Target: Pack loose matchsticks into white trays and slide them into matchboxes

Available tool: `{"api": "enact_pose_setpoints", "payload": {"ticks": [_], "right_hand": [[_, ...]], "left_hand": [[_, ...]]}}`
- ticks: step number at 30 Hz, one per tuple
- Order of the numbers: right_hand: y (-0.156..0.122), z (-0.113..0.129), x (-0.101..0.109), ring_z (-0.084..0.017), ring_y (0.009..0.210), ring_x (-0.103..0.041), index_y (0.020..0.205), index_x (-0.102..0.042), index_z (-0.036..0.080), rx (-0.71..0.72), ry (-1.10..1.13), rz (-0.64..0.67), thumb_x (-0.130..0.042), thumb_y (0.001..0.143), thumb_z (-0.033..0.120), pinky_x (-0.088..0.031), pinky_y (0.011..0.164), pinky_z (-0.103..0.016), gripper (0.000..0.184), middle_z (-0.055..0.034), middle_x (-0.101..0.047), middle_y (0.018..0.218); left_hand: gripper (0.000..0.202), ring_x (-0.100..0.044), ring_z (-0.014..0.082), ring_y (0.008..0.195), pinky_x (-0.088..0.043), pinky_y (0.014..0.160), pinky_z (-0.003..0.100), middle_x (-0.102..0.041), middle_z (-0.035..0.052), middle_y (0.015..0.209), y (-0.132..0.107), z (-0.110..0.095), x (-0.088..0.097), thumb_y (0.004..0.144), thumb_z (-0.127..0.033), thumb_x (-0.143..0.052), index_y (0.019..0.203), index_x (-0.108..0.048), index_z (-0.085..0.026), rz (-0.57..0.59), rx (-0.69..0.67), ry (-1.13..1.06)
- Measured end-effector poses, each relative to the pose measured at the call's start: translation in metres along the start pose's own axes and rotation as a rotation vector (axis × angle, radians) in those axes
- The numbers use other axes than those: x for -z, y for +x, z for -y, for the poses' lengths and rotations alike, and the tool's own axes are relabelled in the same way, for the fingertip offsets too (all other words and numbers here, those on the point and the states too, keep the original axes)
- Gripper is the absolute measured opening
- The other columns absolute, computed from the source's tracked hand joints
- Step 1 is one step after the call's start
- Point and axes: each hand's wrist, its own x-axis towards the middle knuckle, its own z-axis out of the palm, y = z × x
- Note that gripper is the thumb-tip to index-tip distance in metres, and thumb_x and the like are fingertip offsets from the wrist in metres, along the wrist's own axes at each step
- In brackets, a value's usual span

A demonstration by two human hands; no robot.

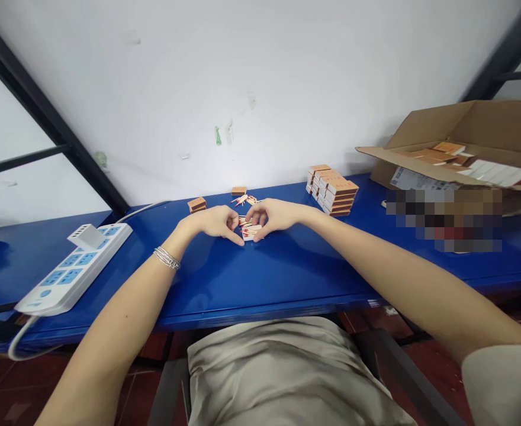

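A small white matchbox tray (pixel 248 237) with red-tipped matches (pixel 255 229) in it rests on the blue table between my hands. My right hand (pixel 275 215) curves round its right end, thumb at the near side and fingers bent at the far side. From the left, my left hand (pixel 218 222) has its thumb against the tray's near left corner, its other fingers curled. More matches show between the fingertips, partly hidden. Just beyond my hands lies a loose pile of matches (pixel 244 200).
Brown matchboxes (pixel 197 205) and another matchbox (pixel 238 190) lie near the wall. To the right stand stacked matchboxes (pixel 338 188) and an open cardboard carton (pixel 447 115) holding more boxes. A white power strip (pixel 76 269) with a plugged-in adapter lies at left, its cable over the edge.
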Motion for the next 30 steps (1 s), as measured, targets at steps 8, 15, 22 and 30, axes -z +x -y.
{"api": "enact_pose_setpoints", "payload": {"ticks": [8, 15, 22, 30], "right_hand": [[-0.008, -0.001, 0.019, -0.014, 0.068, -0.061, 0.083, -0.077, 0.017, -0.015, -0.023, 0.070, -0.074, 0.065, 0.040, -0.043, 0.064, -0.024, 0.030, -0.0021, -0.073, 0.076], [-0.003, 0.003, 0.002, -0.012, 0.061, -0.058, 0.082, -0.075, 0.015, -0.044, -0.030, 0.107, -0.069, 0.068, 0.035, -0.041, 0.058, -0.023, 0.025, -0.0021, -0.072, 0.072], [-0.005, 0.006, 0.004, -0.012, 0.063, -0.058, 0.083, -0.074, 0.016, -0.020, -0.078, 0.023, -0.069, 0.071, 0.038, -0.039, 0.059, -0.024, 0.026, -0.0018, -0.071, 0.073], [-0.011, 0.004, 0.018, -0.015, 0.070, -0.061, 0.103, -0.069, 0.016, -0.070, -0.164, 0.047, -0.081, 0.057, 0.054, -0.041, 0.063, -0.025, 0.061, -0.0037, -0.071, 0.090]], "left_hand": [[0.048, -0.042, 0.0124, 0.054, -0.028, 0.054, 0.028, -0.053, -0.0020, 0.059, -0.005, -0.020, -0.006, 0.059, -0.062, -0.074, 0.065, -0.053, -0.020, -0.017, 0.029, 0.084], [0.040, -0.048, 0.0138, 0.056, -0.032, 0.055, 0.028, -0.059, -0.0002, 0.065, -0.006, -0.029, -0.010, 0.069, -0.056, -0.069, 0.071, -0.054, -0.019, -0.019, 0.012, 0.175], [0.039, -0.054, 0.0143, 0.062, -0.036, 0.057, 0.026, -0.064, 0.0004, 0.074, -0.006, -0.026, -0.008, 0.067, -0.052, -0.073, 0.077, -0.056, -0.019, -0.005, -0.028, 0.076], [0.069, -0.058, 0.0166, 0.068, -0.039, 0.059, 0.026, -0.065, 0.0010, 0.081, -0.008, 0.004, 0.011, 0.044, -0.056, -0.084, 0.094, -0.055, -0.019, -0.112, 0.122, 0.098]]}}
